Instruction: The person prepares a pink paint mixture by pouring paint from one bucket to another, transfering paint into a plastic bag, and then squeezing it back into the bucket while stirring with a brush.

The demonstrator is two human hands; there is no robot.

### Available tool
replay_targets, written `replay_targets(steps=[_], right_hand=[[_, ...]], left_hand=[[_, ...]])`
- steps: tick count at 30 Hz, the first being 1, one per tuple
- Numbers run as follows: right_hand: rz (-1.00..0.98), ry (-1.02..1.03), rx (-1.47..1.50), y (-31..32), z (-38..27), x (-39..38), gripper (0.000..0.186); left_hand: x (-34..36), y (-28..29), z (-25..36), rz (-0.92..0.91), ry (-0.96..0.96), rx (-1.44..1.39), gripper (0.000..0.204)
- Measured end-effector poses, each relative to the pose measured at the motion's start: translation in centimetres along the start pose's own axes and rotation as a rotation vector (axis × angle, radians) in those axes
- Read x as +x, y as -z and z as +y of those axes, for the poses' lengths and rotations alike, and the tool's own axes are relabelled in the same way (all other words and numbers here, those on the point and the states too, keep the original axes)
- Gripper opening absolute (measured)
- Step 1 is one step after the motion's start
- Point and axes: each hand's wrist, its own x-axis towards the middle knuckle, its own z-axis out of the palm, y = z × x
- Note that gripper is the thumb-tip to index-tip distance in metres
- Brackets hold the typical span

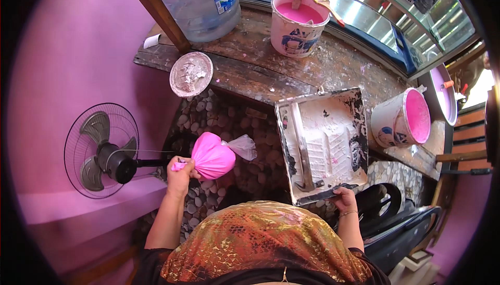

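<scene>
My left hand (182, 173) is closed on the gathered end of a bulging pink plastic bag (214, 155). A whitish, see-through plastic tail sticks out of the bag's far side, and its contents are hidden. With my right hand (345, 201) I grip the near edge of a paint tray (333, 134), smeared white with black patches along its rim. The tray's far end reaches to the wooden table. Inside it, along the left side, lies a long hammer-like tool (303, 165).
The paint-spattered wooden table (245, 77) bears a large clear water jug (203, 11), a bucket of pink paint (299, 27) with a brush across its rim, and a pink-lined bucket (398, 118). A crusted round lid (191, 74) overhangs its edge. A fan (109, 155) stands left, a black chair (401, 233) right.
</scene>
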Motion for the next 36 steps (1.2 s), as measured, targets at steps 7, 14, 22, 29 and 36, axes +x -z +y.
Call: replay_targets(steps=[7,14,22,29,36], right_hand=[[0.203,-0.029,-0.062,3.2,5.0,-5.3,0.021],[0.215,-0.194,-0.096,6.2,11.1,-7.2,0.017],[0.188,-0.345,-0.242,3.2,13.3,6.7,0.021],[-0.057,-0.412,-0.564,-0.8,11.5,24.6,0.031],[-0.215,-0.428,-0.382,-4.6,14.9,39.3,0.035]], left_hand=[[4.4,4.2,-5.0,-0.097,0.028,0.135,0.008],[6.6,8.1,-10.2,-0.045,0.046,0.236,0.011],[7.4,10.6,-15.0,-0.047,0.06,0.383,0.015],[7.6,11.9,-18.2,0.005,0.155,0.385,0.013],[7.4,12.1,-20.9,0.05,0.112,0.531,0.014]])
